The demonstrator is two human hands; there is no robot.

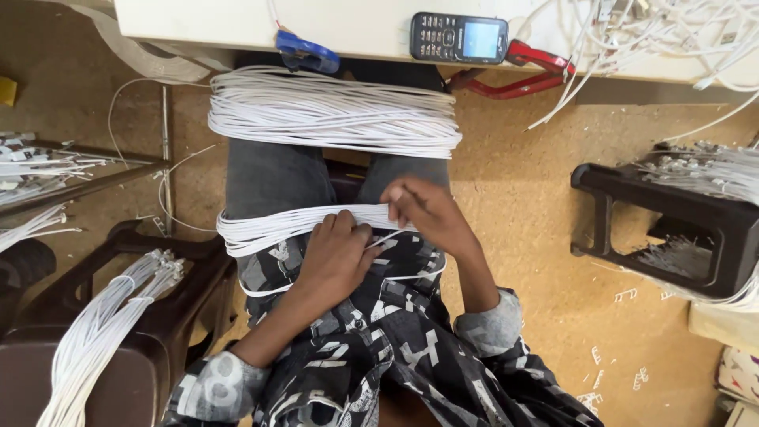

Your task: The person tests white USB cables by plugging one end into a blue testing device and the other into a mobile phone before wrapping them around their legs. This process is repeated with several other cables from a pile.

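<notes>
Both hands pinch white cable strands on the lap

The left hand [336, 251] and right hand [427, 215] each grip thin strands at the lap bundle [269, 229], fingers closed on them. Just beyond that bundle a bigger white coil [332, 111] lies over the knees; farther still, the table edge [356, 35] holds a phone [458, 37]. Finished-looking lengths drape a stool [103, 332] left of the bundle, so much cable seems left

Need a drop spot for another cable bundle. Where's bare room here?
Bare floor between the person's lap and the black stool. Table edge left of the blue clip is bare. Crowded: lap, where left hand and right hand work the white cables; brown chair carries cables.
</notes>
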